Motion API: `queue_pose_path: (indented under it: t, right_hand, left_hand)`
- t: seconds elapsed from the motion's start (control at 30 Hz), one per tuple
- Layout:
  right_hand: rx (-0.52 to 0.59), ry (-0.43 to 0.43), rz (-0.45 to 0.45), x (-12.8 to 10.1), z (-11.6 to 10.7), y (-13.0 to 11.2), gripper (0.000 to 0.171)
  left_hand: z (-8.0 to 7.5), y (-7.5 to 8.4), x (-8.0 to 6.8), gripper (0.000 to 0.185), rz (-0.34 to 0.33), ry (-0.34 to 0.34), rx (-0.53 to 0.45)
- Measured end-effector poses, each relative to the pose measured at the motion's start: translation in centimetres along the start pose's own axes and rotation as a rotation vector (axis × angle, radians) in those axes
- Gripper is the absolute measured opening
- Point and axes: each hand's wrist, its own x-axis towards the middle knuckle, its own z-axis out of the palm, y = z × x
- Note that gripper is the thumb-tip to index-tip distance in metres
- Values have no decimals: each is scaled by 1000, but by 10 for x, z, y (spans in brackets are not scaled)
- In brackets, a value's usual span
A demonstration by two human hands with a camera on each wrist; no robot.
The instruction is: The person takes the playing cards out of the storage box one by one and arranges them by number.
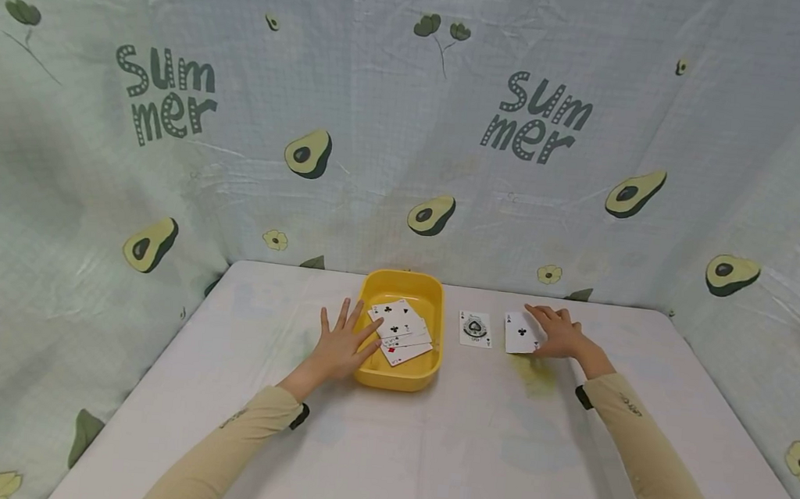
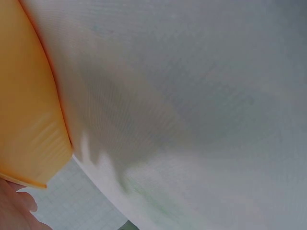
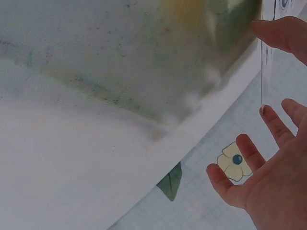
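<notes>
My right hand (image 1: 561,336) holds a playing card, the ace of clubs (image 1: 519,332), by its edges at the right of the table. In the right wrist view this card (image 3: 266,62) appears nearly edge-on between thumb (image 3: 285,36) and a fingertip, with the other fingers spread. Just left of it lies the ace of spades (image 1: 474,329), face up. My left hand (image 1: 341,351) has its fingers spread over the left rim of a yellow plastic tub (image 1: 412,380). Several face-up cards (image 1: 397,320) lie overlapping in the tub; the left fingertips overlap them in the head view.
A pale cloth covers the table (image 1: 418,462), with a yellowish-green print (image 1: 533,375) below the held card. Behind it hangs a cloth backdrop (image 1: 367,223) printed with avocados and flowers, close to the table's back edge and enclosing both sides.
</notes>
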Motion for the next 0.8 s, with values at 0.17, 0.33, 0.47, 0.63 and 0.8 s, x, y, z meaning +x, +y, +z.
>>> queue_pose_path:
  t: [0.17,0.33,0.47,0.63,0.8]
  right_hand:
    - [4,-16,21,2,2,2,85]
    - [4,-36,31,4,6,5,84]
    - [5,-40,30,7,8,7,85]
    - [-33,-31,18,8,9,7,86]
    - [-69,-23,6,10,10,7,87]
  left_hand:
    - [0,-1,-1,48,16,14,-26]
    - [6,-7,1,50,59,58,-82]
    - [8,-7,2,49,54,57,-75]
    - [3,-2,1,47,12,15,-28]
    - [2,-2,1,48,-4,-1,-1]
